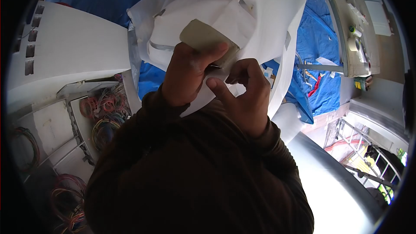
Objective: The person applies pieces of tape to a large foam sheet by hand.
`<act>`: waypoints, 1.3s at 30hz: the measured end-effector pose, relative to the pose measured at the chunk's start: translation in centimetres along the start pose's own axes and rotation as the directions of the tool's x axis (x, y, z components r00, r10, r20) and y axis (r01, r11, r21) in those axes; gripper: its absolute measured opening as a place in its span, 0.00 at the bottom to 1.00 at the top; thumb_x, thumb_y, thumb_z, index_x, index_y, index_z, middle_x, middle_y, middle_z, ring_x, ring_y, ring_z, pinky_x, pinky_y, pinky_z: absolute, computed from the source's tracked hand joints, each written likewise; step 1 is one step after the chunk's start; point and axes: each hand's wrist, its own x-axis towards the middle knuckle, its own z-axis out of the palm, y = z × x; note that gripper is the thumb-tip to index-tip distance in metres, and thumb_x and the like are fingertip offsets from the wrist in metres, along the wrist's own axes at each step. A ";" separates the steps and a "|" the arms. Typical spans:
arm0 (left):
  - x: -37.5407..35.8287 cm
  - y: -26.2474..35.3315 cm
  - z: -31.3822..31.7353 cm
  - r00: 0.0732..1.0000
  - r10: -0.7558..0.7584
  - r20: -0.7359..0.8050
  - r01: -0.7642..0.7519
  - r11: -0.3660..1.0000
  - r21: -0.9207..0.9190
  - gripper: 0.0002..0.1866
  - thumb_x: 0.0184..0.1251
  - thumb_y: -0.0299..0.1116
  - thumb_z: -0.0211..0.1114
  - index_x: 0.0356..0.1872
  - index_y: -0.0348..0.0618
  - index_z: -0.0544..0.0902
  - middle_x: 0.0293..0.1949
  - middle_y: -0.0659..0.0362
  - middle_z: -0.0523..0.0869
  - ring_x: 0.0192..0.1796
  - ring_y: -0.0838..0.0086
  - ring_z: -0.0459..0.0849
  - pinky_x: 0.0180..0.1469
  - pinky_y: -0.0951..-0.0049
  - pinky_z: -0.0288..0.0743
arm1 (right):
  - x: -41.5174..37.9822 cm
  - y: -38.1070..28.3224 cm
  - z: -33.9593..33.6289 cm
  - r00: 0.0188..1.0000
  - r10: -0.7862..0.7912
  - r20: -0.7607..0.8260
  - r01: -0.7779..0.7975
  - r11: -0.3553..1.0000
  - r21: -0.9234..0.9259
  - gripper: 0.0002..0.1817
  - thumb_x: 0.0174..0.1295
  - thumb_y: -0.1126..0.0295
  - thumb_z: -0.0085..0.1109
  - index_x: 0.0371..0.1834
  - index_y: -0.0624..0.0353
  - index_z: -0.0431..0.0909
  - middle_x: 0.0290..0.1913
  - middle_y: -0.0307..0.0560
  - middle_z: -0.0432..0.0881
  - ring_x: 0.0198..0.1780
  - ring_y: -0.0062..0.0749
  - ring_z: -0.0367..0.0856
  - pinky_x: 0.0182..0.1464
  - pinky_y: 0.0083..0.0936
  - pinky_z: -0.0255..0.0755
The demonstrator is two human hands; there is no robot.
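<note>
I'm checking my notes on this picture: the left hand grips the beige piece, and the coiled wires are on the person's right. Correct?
Not quite: the head view shows the coiled wires on the person's left, not right. The left hand does grip the beige piece.

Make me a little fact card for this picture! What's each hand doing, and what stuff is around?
Left hand: holds a flat beige piece
Right hand: fingers curled, close to the piece; touching, can't tell
In front: crumpled white sheet
Beyond it: blue sheet
Picture's left: coiled wires
Picture's right: tape roll
Sleeves: dark brown
</note>
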 end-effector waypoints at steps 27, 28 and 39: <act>3.3 -1.2 4.1 0.951 -0.046 0.307 0.007 0.992 0.128 0.14 0.78 0.35 0.62 0.43 0.30 0.79 0.39 0.54 0.85 0.45 0.71 0.88 0.54 0.68 0.87 | 1.3 3.0 -8.8 0.995 -0.098 0.035 0.102 0.981 -0.165 0.07 0.64 0.79 0.67 0.43 0.67 0.86 0.38 0.54 0.90 0.36 0.38 0.90 0.39 0.29 0.80; 3.4 -1.3 3.9 0.947 -0.074 0.313 0.046 0.994 0.097 0.13 0.78 0.35 0.62 0.44 0.30 0.79 0.40 0.54 0.84 0.46 0.70 0.88 0.56 0.68 0.87 | 1.3 3.0 -8.8 0.995 -0.098 0.033 0.102 0.981 -0.165 0.07 0.64 0.79 0.67 0.43 0.67 0.86 0.38 0.54 0.90 0.36 0.38 0.90 0.39 0.29 0.80; 2.9 -1.5 3.6 0.959 0.000 0.282 -0.102 0.932 0.347 0.11 0.70 0.33 0.71 0.37 0.34 0.81 0.30 0.59 0.85 0.32 0.81 0.81 0.35 0.78 0.74 | 2.0 2.9 -7.7 0.983 -0.090 -0.159 0.078 0.994 -0.082 0.07 0.61 0.78 0.70 0.41 0.70 0.86 0.38 0.54 0.91 0.40 0.37 0.93 0.46 0.26 0.85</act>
